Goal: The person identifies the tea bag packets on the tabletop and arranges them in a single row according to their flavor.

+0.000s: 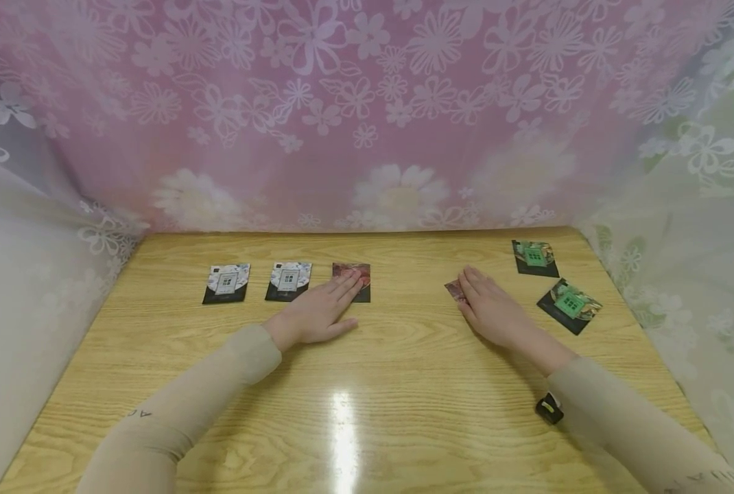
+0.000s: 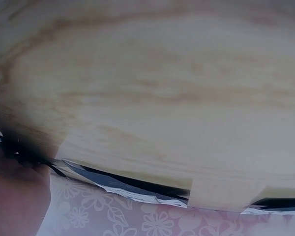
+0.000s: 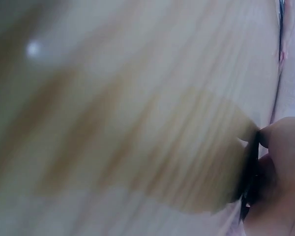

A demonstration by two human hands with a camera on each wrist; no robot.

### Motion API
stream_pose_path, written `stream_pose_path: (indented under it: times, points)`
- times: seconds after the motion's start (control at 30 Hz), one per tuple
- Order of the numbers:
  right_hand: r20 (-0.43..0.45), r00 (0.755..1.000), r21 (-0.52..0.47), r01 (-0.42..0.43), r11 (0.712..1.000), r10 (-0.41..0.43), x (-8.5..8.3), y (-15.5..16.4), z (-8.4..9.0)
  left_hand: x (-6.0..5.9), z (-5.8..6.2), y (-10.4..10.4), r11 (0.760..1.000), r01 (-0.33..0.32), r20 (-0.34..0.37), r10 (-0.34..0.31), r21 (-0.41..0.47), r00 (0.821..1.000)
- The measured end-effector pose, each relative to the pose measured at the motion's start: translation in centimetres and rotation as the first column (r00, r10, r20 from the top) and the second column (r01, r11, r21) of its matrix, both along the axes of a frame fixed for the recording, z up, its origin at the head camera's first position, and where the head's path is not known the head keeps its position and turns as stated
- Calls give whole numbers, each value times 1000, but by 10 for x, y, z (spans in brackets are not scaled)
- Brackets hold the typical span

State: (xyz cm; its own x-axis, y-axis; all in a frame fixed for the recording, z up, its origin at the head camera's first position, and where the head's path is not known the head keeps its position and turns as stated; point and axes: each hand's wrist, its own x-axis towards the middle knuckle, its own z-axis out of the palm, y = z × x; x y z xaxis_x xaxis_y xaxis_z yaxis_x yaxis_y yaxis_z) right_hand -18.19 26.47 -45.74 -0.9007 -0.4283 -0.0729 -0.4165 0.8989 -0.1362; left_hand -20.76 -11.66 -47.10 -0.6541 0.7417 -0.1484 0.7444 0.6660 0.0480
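Note:
My left hand rests with straight fingers on a red-and-black flat packet, covering its lower left part. Beside it on the left lie two white-patterned packets with black bottoms, one nearer and one farther out. My right hand lies palm down with its fingers stretched over another reddish packet; only a corner shows past the fingers in the head view. The right wrist view shows a dark packet edge close under the right hand.
Two green-and-black packets lie at the right, one farther back and one tilted nearer. A small black object with a yellow mark sits by the right sleeve. Flowered cloth hangs behind the wooden table and along both sides.

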Motion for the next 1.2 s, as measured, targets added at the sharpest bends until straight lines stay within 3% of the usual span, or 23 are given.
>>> stream_pose_path:
  times: [0.5,0.73,1.0,1.2]
  points:
    - [52,998,-189,39,981,-30,-20,-55,-14,1,2,-2,1000,-10,12,10,2,1000]
    - [96,992,-204,95,974,-77,-27,-82,-18,1,0,0,1000,-11,17,12,-24,1000]
    - [134,984,-216,147,965,-120,-30,-102,-10,0,0,1,999,-14,6,14,-44,1000]
    - [88,993,-238,94,967,-75,-29,-95,-7,1,1,0,999,-12,-1,12,-48,1000]
